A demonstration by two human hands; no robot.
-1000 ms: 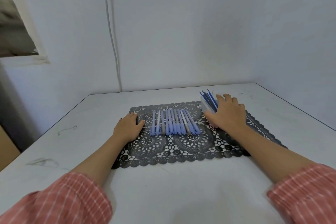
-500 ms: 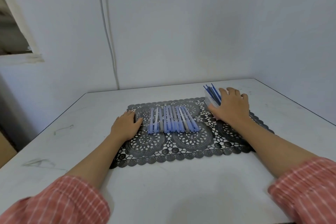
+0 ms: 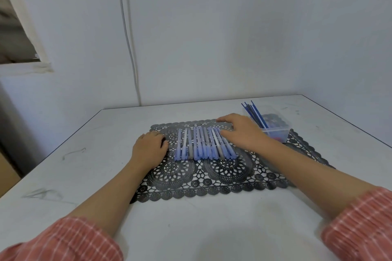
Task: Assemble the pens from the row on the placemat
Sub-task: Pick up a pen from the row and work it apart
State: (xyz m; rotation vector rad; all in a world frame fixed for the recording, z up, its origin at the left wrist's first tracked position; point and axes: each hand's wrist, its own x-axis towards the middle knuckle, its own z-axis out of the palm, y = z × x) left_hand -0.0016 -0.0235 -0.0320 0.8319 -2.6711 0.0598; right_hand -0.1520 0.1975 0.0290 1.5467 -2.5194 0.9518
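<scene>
A row of pens [image 3: 204, 144] lies across the middle of the lace placemat [image 3: 212, 178], ready for picking. The right hand [image 3: 241, 131] spreads over the row's right end, fingers extended, gripping nothing. The left hand [image 3: 149, 148] rests loosely curled and empty at the placemat's left edge, apparently steadying it. Blue refills [image 3: 257, 115] stand in a clear tub [image 3: 275, 133] on its far right corner.

Smooth plastic pens [image 3: 203, 144] on a dark, faintly glossy openwork placemat [image 3: 212, 178]; clear glossy plastic tub [image 3: 275, 132] at 2 o'clock; matt, scuffed white tabletop [image 3: 191, 229]; checked woven-cloth sleeves [image 3: 63, 241].
</scene>
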